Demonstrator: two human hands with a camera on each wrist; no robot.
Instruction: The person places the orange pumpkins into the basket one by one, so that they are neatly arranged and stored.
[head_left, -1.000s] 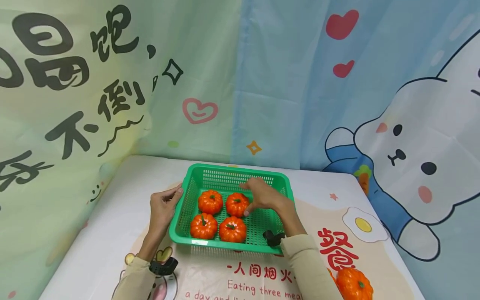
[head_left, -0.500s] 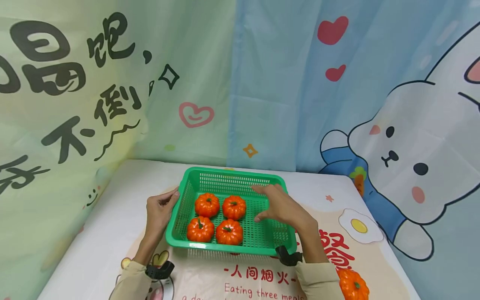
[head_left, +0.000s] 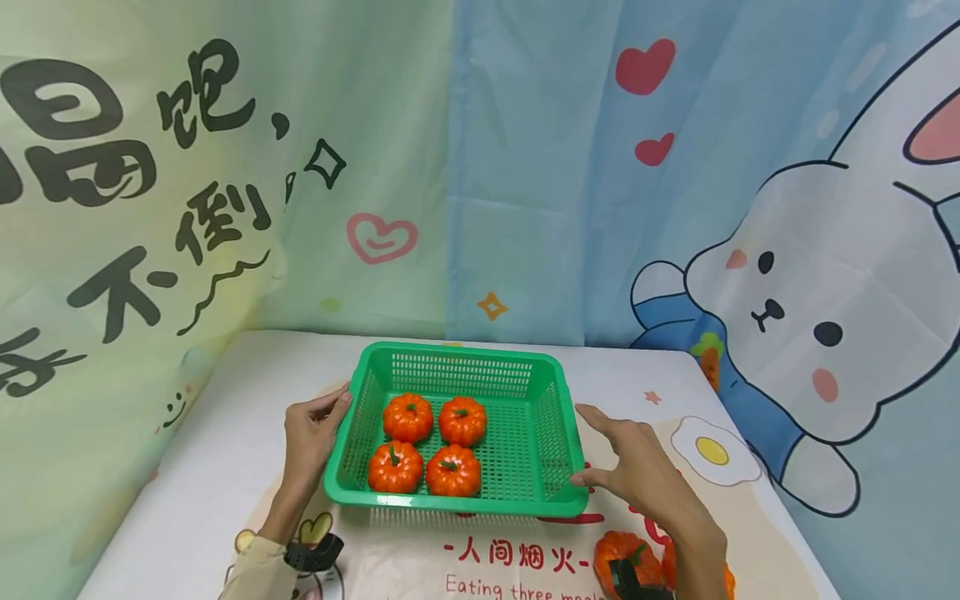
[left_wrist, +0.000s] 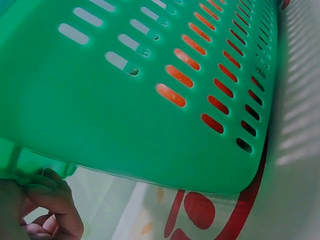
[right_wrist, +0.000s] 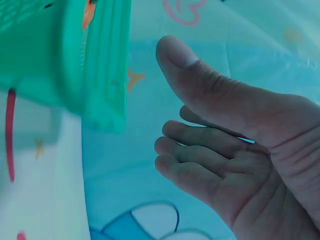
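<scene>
A green plastic basket point(head_left: 536, 442) with slotted walls stands on the table. Several small orange pumpkins point(head_left: 462, 421) with green stems sit together in its left part. My left hand point(head_left: 311, 433) pinches the basket's left rim between thumb and fingers; the left wrist view has its curled fingers point(left_wrist: 55, 200) at the rim. Just right of the basket is my right hand point(head_left: 637, 467), holding nothing, its thumb and fingers spread apart. In the right wrist view, a gap shows between the thumb point(right_wrist: 200, 87) and the basket's rim point(right_wrist: 107, 107).
More orange pumpkins point(head_left: 626, 558) lie on the table at the lower right, partly covered by my right wrist and its black strap. The white table point(head_left: 247, 392) carries a printed cover. A patterned curtain point(head_left: 517, 208) hangs behind its back edge.
My right hand has moved out from over the basket to its right side. The left hand keeps its hold on the rim. The head view has shifted slightly.
</scene>
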